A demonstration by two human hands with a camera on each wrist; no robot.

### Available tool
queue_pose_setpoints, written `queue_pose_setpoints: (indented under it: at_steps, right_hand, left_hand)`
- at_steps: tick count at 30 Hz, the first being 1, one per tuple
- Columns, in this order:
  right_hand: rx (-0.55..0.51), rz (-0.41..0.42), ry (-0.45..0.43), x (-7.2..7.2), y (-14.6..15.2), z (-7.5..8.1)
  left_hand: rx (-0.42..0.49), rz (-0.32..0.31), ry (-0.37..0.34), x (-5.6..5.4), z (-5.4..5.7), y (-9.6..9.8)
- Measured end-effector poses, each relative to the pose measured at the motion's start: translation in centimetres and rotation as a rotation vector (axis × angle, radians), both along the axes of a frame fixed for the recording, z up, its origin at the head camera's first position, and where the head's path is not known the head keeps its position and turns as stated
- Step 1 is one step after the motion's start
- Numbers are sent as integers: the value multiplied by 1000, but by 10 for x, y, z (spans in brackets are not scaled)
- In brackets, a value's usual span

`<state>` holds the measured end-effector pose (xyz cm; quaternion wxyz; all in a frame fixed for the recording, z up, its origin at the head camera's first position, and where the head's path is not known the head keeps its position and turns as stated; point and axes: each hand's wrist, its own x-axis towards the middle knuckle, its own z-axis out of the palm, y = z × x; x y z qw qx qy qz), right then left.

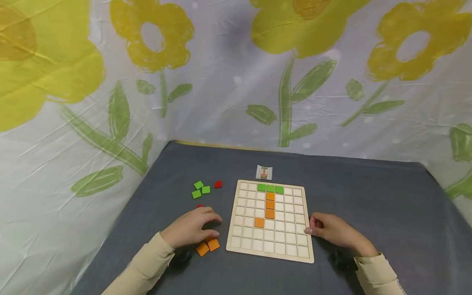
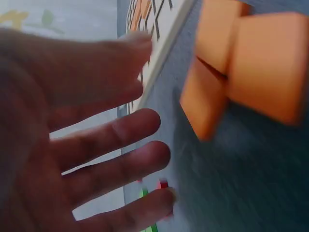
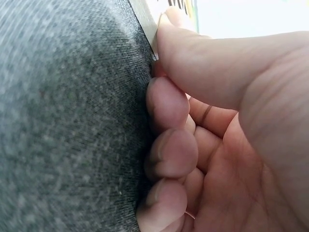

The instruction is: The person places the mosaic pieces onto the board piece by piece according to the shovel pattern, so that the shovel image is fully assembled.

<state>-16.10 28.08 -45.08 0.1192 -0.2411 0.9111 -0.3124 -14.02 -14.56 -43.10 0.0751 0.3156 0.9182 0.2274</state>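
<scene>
Dark cloth [image 1: 368, 196] covers the surface below the 2 hands; flower-printed fabric [image 1: 221, 102] stands beyond them. The left hand [image 1: 193, 226], spread and empty, is near orange tiles [image 1: 213, 245]; the right hand [image 1: 333, 231] pinches the grid board [image 1: 280, 237] between the hands.

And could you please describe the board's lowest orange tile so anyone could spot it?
Find the wooden grid board on the dark tabletop. Three orange tiles form a column there; the lowest orange tile sits diagonally below-left, the board's only orange one outside that column.
</scene>
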Motion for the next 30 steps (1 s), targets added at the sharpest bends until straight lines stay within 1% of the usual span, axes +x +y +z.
queue_pose_setpoints:
  at_steps: [3,6,10,14,17,21,26,30]
  right_hand:
    - [0,4,-3,0,1,1]
    - [-4,3,-23,0,2,3]
    - [-15,-6,-43,1,4,4]
    - [-17,-3,-37,3,4,3]
    - [-19,7,-22,3,3,1]
    - [-16,13,-6,3,3,0]
    - [-16,11,-21,2,2,1]
    - [-10,18,-34,2,1,2]
  left_hand:
    - [-25,-8,5,8,1,-14]
    - [-47,-4,11,15,1,-21]
    - [-61,25,16,23,-1,-20]
    - [-73,53,16,33,-7,-16]
    - [-64,68,15,38,-11,-13]
    - [-63,84,27,42,-12,-11]
    - [-79,118,31,46,-8,-13]
    - [-77,111,15,46,-5,-14]
